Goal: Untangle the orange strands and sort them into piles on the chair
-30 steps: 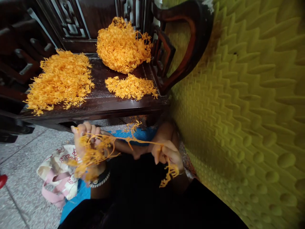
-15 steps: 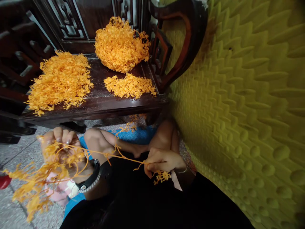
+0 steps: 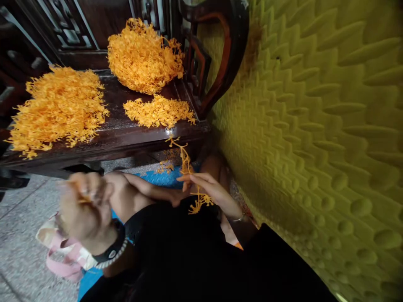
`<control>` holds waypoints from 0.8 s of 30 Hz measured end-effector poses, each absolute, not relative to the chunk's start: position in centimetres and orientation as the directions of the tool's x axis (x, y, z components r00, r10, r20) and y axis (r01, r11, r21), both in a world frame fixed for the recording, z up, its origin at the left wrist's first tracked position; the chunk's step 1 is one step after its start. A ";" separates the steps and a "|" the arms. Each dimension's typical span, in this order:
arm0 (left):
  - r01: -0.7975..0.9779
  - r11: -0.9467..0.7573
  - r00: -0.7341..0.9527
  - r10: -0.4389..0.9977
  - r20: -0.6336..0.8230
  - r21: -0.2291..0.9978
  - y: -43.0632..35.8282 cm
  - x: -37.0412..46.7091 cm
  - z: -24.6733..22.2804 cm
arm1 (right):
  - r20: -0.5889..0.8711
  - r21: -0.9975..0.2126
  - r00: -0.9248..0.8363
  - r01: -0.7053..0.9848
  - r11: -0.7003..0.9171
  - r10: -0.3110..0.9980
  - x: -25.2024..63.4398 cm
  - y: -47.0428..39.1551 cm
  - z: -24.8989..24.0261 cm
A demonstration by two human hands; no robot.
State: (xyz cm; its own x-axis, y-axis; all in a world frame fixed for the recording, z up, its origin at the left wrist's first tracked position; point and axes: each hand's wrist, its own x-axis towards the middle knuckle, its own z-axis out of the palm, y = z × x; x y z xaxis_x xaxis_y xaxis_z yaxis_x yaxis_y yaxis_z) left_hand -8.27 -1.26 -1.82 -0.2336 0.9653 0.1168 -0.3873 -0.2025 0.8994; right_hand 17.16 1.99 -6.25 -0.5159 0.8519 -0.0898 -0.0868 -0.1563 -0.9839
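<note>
My left hand [image 3: 86, 209], smeared by motion, is closed at the lower left, above my bent leg. A bit of orange plastic strand shows between its fingers; the rest is hidden. Over my lap, my right hand [image 3: 214, 191] pinches a thin, branching orange plastic sprig [image 3: 185, 159]. One end of the sprig rises toward the bench edge, and a small tuft [image 3: 200, 203] hangs below the fingers. On the dark wooden bench [image 3: 138, 140] lie a large round heap [image 3: 143, 56], a wide heap [image 3: 59, 109] and a smaller pile [image 3: 159, 110] of similar orange sprigs.
A yellow embossed wall [image 3: 302, 138] runs along the right, beside the curved bench armrest [image 3: 229, 54]. Blue matting [image 3: 157, 178] lies beneath my legs. A pink and cream bag [image 3: 64, 256] rests on the speckled floor [image 3: 22, 239] at the left. Loose orange bits show under the bench.
The strand stretched between my hands no longer spans them. My left hand has closed, and the bunch hanging beside it is out of sight. My right hand has moved up, its sprig now upright.
</note>
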 end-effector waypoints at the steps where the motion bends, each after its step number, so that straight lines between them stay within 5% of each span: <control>1: -0.418 -0.215 -0.246 0.962 0.118 0.882 -1.2 -7.0 -2.2 | -0.111 -0.964 -0.501 -0.154 -0.215 0.858 16.6 1.9 -6.2; 7: -0.377 0.005 -0.082 0.996 -0.039 0.926 -1.8 -2.2 -5.8 | -0.088 -0.882 -0.279 -0.424 -0.205 0.956 13.0 1.4 -6.9; 13: 0.062 -0.102 0.074 0.993 0.097 0.993 -2.4 -1.1 -7.1 | 0.083 -0.982 -0.019 -0.171 0.079 0.996 11.0 1.4 -6.4; 20: 0.106 -0.011 0.163 0.987 -0.006 0.994 -2.8 -1.0 -6.9 | 0.259 -0.966 -0.035 -0.019 0.259 0.965 10.9 1.5 -5.4; 24: 0.090 -0.143 0.219 0.968 0.121 0.986 -4.5 -1.4 -6.9 | 0.272 -0.960 0.000 -0.071 0.271 0.962 11.2 2.3 -4.8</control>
State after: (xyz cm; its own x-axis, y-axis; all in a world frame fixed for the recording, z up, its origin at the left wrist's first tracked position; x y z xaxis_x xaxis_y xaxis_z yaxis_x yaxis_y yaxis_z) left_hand -1.37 -4.52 -6.91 0.2186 0.9683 0.1209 0.0903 -0.1435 0.9855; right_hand 11.16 2.31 -4.77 0.0001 0.9623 0.2719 -0.0706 0.2713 -0.9599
